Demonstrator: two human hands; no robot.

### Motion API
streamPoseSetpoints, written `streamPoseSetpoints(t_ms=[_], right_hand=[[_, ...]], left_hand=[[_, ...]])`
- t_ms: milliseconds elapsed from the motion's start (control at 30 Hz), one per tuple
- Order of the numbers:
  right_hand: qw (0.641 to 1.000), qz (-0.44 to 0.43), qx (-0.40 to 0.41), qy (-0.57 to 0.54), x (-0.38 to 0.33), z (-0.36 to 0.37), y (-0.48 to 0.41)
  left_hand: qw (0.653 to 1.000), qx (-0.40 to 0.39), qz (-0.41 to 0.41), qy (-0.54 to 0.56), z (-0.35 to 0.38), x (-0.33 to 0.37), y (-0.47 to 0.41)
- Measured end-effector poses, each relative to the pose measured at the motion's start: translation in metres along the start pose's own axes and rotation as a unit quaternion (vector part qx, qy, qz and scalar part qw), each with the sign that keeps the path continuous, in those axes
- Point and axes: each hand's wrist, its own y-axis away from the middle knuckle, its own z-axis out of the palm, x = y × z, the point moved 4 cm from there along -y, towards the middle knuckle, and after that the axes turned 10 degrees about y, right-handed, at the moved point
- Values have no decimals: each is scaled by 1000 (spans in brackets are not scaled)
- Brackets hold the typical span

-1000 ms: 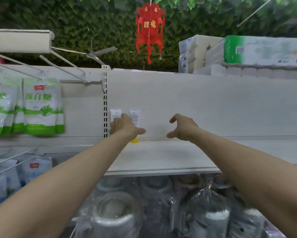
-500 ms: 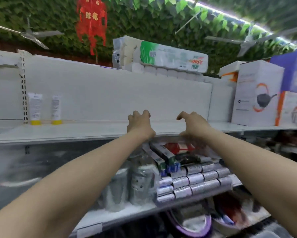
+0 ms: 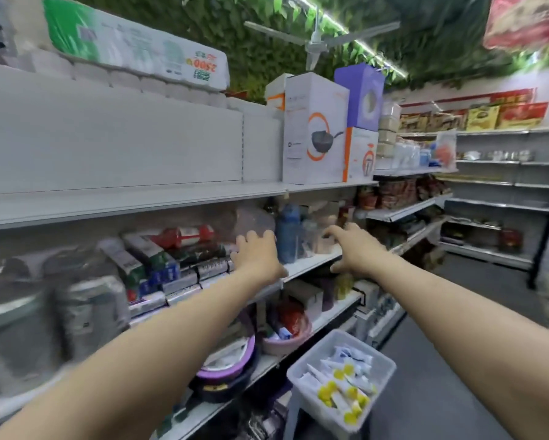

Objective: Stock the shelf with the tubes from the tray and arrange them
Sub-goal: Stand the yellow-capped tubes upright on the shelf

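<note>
I judge stocking far from done. The long white shelf [image 3: 133, 201], up and left of the tray [image 3: 366, 342], shows no tubes in the stretch I see (the rest is out of view). The tray looks well loaded. Left hand [image 3: 257, 252] and right hand [image 3: 352, 246] hover well above the tray, fingers loose and spread, gripping nothing. Tubes [image 3: 341, 385] lie jumbled inside the tray: small, white, yellow-capped, bluish print on a few.

White tubes [image 3: 341, 381] with yellow caps fill the clear tray [image 3: 305, 365].
</note>
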Motion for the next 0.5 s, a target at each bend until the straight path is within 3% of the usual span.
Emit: streamPoseSetpoints(t_ms=[267, 500], right_hand=[[998, 35, -41, -27, 103, 95, -50], [994, 36, -99, -10, 176, 187, -161]], left_hand=[[999, -50, 7, 16, 134, 44, -71], [995, -93, -26, 26, 261, 62, -186]])
